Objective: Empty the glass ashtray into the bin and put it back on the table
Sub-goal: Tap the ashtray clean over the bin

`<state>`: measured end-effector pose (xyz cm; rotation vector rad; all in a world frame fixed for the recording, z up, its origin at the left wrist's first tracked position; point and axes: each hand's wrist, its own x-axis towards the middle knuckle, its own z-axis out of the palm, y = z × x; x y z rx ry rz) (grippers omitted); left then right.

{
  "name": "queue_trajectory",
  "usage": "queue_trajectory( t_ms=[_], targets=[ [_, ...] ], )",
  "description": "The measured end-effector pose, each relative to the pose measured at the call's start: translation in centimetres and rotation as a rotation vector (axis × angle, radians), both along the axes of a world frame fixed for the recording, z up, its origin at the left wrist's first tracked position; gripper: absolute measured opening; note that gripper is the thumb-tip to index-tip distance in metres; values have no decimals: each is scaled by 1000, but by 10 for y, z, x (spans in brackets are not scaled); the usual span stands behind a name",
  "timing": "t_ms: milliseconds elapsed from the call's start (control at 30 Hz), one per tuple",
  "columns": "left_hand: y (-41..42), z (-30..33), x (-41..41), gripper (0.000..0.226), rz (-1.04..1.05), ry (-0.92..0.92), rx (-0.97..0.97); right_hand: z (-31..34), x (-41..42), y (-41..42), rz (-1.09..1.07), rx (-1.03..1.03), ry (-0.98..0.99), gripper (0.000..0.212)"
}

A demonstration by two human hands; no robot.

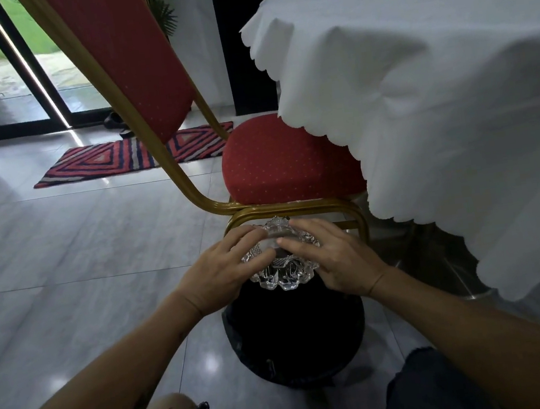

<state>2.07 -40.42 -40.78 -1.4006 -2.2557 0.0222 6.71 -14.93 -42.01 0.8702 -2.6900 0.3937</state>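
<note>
Both hands (pixel 222 272) (pixel 334 257) hold glass ashtray (pixel 282 271) above bin (pixel 296 338).

Ashtray (pixel 283 264): you hold it over the bin (pixel 296 338), your left hand (pixel 226 273) on its left side, your right hand (pixel 334 261) on its right.
Bin: on the floor (pixel 61 249), before your knees.
Chair (pixel 255 158): directly behind the bin, seat partly under the tablecloth (pixel 436 96).
Table: to your right.
Rug (pixel 111 160): on the floor, behind the chair, before the glass doors (pixel 3 67).
</note>
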Motion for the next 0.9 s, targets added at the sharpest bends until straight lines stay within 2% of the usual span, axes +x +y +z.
queue_trajectory(
  t_ms=[200, 267, 367, 467, 567, 700, 800, 900],
  targets=[
    [2, 10, 1, 42, 5, -5, 21, 8, -1, 1, -16, -9, -3, 68],
    [4, 13, 6, 43, 14, -62, 72, 9, 1, 0, -24, -55, -52, 71],
    [10, 13, 14, 45, 80, -316, 269, 6, 0, -2, -71, -234, -234, 74],
    [14, 7, 16, 44, 194, -640, 462, 1, -2, -8, -169, -476, -461, 59],
    [16, 2, 16, 46, 260, -825, 606, -2, -3, -16, -243, -602, -512, 49],
    [19, 5, 16, 48, 358, -944, 727, -1, -2, -26, -327, -769, -591, 49],
    [21, 27, 19, 50, 424, -984, 779, 17, 1, -36, -401, -863, -609, 58],
    [20, 77, 18, 47, 516, -1078, 777, 62, 2, -45, -457, -914, -665, 58]
  ],
)
